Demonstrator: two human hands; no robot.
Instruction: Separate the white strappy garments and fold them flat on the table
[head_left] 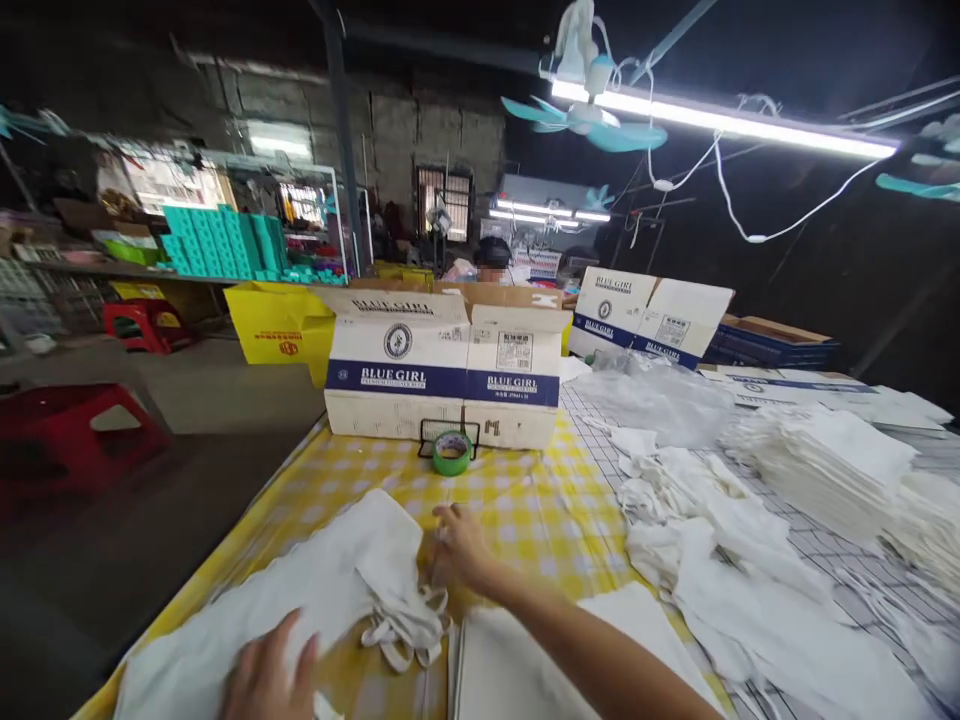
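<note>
My left hand (270,670) lies at the bottom edge on a white cloth piece (300,575), fingers spread, partly cut off by the frame. White straps or cords (405,620) are bunched at the cloth's right end. Just beyond them, my right hand (463,548) is over the yellow checked tablecloth (375,465), its fingers drawn together. Something small and pale may be between the fingertips, too blurred to name. Under my right forearm is a stack of flat white cloth pieces (499,665). A roll of green tape (451,453) sits on a black wire holder (474,432) ahead.
A Blue Girl carton (442,375) stands behind the tape. To the right lie crumpled white cloths (705,530), a folded white stack (832,455) and clear plastic (660,395). A red stool (79,440) stands left of the table. Across the carton is another person (491,262).
</note>
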